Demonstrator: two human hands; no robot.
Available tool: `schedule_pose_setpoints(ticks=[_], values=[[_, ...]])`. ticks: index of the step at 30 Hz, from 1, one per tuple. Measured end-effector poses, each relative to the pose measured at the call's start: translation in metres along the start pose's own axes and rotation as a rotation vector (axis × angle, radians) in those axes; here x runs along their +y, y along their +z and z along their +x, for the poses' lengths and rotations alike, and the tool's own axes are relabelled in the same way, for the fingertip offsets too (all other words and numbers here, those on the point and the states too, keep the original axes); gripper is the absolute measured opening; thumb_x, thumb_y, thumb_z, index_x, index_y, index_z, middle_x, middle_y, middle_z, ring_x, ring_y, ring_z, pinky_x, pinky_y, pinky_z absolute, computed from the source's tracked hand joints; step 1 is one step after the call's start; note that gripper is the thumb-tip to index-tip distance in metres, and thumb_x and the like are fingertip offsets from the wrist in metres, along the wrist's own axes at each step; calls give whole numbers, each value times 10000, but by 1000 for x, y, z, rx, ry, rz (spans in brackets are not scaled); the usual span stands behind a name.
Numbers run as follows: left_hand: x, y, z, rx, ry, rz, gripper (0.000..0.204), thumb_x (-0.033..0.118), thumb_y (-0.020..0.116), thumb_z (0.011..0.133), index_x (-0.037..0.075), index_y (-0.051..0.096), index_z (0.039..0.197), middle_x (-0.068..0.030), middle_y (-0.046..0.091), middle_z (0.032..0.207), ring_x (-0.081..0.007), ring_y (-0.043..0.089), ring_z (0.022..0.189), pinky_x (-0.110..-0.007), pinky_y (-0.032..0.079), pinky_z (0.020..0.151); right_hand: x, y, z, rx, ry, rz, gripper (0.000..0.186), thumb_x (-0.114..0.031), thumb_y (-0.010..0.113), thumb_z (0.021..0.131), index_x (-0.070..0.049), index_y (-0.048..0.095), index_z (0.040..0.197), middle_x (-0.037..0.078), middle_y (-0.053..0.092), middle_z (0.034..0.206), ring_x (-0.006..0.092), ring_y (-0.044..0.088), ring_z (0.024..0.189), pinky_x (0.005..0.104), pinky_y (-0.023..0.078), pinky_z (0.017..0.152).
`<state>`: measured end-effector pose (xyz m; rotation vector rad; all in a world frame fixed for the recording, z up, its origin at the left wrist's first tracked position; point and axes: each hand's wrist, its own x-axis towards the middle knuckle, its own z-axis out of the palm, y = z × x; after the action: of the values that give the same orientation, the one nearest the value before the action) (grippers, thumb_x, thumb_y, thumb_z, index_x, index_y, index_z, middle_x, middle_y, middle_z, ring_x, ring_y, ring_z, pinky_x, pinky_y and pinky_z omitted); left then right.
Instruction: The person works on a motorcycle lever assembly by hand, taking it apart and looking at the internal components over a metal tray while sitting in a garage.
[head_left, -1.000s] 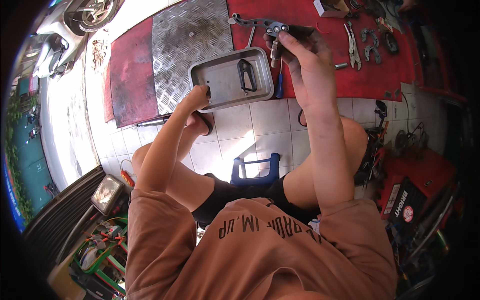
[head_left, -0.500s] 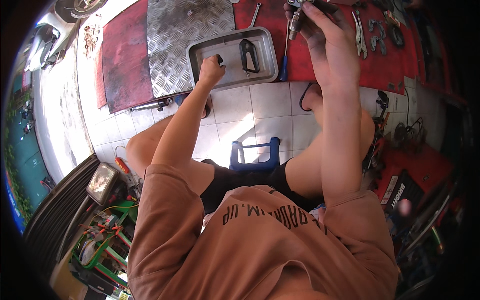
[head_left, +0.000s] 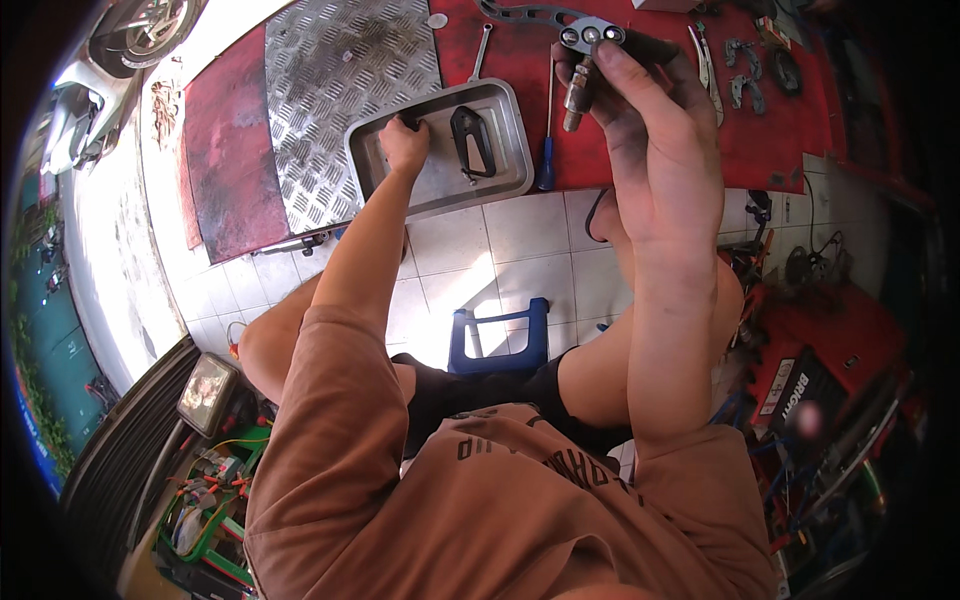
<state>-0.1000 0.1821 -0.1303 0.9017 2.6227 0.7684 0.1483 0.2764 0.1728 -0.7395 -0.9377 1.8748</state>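
My right hand (head_left: 655,120) is raised over the bench's right half, its fingers closed round a silver metal part (head_left: 592,36). That part has a plate with three round holes, a curved arm reaching left and a threaded stud pointing down. Down in the shallow metal tray (head_left: 440,205), my left hand (head_left: 404,148) has its fingers curled in. Something dark shows at the fingertips, but its kind is hidden. To the right of that hand, a black triangular frame-like part (head_left: 473,142) lies in the tray.
A blue-handled screwdriver (head_left: 546,165) and a wrench (head_left: 482,52) lie beside the tray. Locking pliers (head_left: 706,70) and several metal pieces (head_left: 742,75) rest farther right on the red bench mat (head_left: 770,140). A tread plate (head_left: 320,110) covers the left part. A blue stool (head_left: 500,335) stands below.
The whole view has shifted, so the bench appears lower and farther left. More of the silver part and its curved arm now shows. My left hand stays in the tray.
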Motion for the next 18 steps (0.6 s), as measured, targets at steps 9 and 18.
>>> schedule_pose_setpoints(ticks=[9,18], values=[[56,-90,7,-113,93,-209,268,195,668,685,-33,685,824,-184,686,748,-278,686,731,-363,535,727,3,14,-5,34,7,-54,157,-27,624,868,18,543,995,172,653,953,258,665,898,318,531,770],[197,-234,-85,-123,548,-751,150,12,672,813,-37,658,954,-70,688,862,-119,657,745,-243,516,678,37,36,-12,-44,31,12,201,-1,698,799,-25,579,959,80,650,936,145,629,833,290,530,714]])
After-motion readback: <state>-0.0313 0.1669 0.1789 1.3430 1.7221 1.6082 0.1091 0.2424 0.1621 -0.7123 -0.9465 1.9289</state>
